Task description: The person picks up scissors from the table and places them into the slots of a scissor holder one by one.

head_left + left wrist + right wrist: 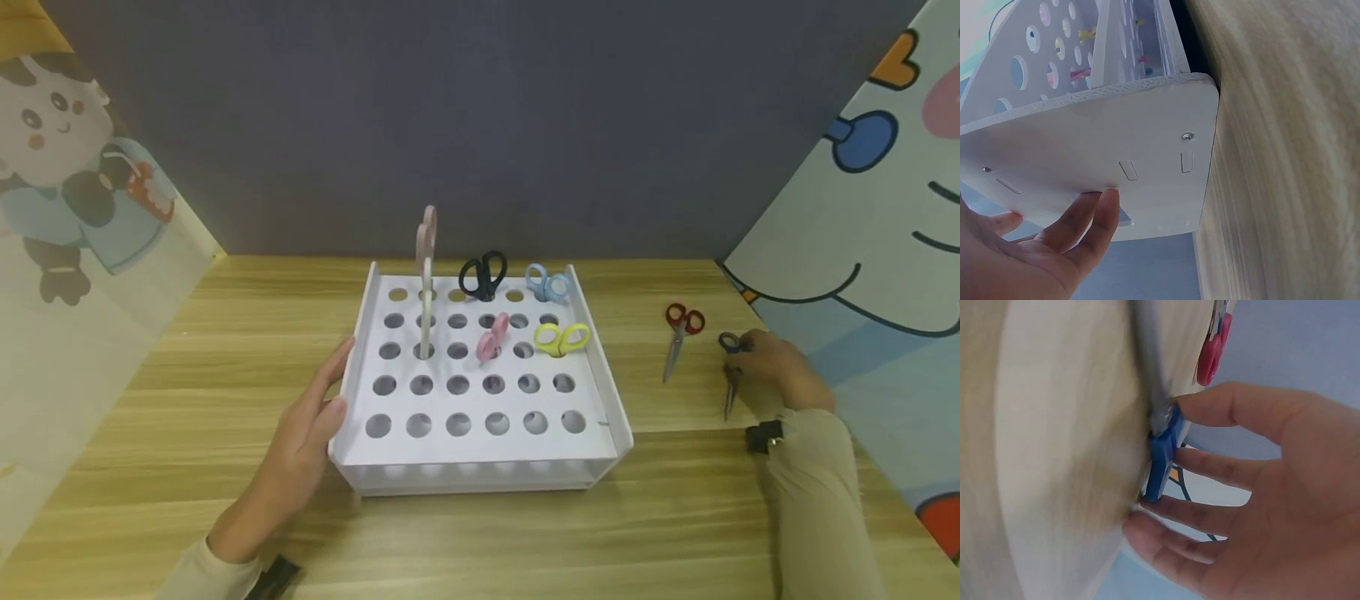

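Note:
A white rack [476,451] with rows of round holes stands on the wooden table. My left hand [300,437] rests against its left side, fingertips on the side panel [1154,144] in the left wrist view. At the far right, my right hand [776,371] pinches the blue handle of a pair of scissors [1161,462] between thumb and fingers. Their blades point toward the table's front in the head view. Just left of them lie red-handled scissors [677,335], apart from the hand.
Upright in the rack are black scissors [484,282], light blue scissors [546,283], yellow scissors [560,341], pink scissors [492,339] and a tall piece with pale pink loops [426,250]. A dark wall [480,133] rises behind; printed panels [885,275] flank the table.

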Available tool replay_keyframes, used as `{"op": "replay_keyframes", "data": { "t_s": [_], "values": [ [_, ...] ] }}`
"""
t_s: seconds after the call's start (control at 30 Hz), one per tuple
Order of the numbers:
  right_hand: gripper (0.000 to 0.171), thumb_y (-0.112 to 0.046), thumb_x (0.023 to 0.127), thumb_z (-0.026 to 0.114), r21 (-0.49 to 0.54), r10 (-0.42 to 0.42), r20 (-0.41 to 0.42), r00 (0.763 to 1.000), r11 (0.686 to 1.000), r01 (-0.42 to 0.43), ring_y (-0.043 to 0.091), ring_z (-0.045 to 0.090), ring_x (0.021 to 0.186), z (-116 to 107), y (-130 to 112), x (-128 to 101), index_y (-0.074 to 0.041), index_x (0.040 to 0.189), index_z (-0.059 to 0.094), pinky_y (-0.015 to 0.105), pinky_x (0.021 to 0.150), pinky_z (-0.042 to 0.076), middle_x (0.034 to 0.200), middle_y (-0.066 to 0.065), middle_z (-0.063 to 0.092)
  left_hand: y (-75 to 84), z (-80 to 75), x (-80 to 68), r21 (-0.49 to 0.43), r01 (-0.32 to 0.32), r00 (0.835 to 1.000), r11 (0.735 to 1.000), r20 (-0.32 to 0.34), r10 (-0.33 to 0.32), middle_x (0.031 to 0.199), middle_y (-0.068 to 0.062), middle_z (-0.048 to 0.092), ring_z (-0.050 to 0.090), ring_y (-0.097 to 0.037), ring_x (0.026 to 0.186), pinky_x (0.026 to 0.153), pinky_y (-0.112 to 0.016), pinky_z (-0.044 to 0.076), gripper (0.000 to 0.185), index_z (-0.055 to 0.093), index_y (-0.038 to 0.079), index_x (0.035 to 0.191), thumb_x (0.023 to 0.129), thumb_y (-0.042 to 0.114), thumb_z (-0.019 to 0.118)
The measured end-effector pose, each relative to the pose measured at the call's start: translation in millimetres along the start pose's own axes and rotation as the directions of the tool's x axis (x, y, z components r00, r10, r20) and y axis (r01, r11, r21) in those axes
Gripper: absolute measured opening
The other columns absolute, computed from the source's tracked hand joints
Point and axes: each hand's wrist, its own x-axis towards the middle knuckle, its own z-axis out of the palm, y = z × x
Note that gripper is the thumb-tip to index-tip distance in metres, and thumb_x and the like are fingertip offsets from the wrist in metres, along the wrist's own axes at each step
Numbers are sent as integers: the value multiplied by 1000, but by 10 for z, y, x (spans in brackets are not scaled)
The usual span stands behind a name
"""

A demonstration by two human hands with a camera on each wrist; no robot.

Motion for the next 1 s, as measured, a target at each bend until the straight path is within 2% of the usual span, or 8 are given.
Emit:
{"op": "replay_keyframes", "data": {
  "t_s": [0.23,0.43,0.67,0.73,0.83,1.0],
  "values": [
    [58,-27,90,66,57,27,-76,997,998,-23,55,47,101,22,-76,-27,18,120,45,64,83,45,115,42,49,-12,0,-7,6,-6,1000,1000,-4,6,148,-12,49,64,-14,107,80,-23,57,60,32,18,157,101,-1,39],
    [54,-36,92,66,73,56,-110,992,996,-48,45,49,93,53,-127,-53,10,114,50,54,72,47,113,36,50,-5,-9,-9,9,3,1000,1000,10,-3,149,-11,48,64,-14,107,80,-24,58,59,30,19,158,102,1,38],
    [68,-43,93,66,49,30,-204,979,999,-21,53,56,92,58,-138,-36,17,118,50,53,66,52,112,43,54,-23,-22,-9,16,18,999,1000,32,-18,150,-11,46,64,-14,107,80,-27,59,59,27,20,159,103,3,36],
    [70,-45,93,65,45,21,-240,970,999,-10,50,59,85,67,-124,-17,17,121,50,51,62,53,104,41,59,-20,-23,-9,18,16,999,1000,39,-17,151,-11,45,64,-13,107,80,-27,59,59,27,20,159,104,4,36],
    [72,-47,93,64,53,15,-279,960,999,0,40,61,73,75,-117,0,15,125,47,45,55,52,85,30,65,-7,-16,-3,14,6,1000,1000,27,-6,150,-11,46,64,-14,107,79,-25,58,59,28,19,158,103,2,37],
    [74,-48,95,61,78,10,-352,936,997,18,30,57,61,66,-157,1,14,132,43,39,47,46,68,19,62,16,-6,0,7,5,1000,1000,0,-5,149,-10,48,63,-14,108,80,-23,57,60,31,20,158,101,1,39]
  ]
}}
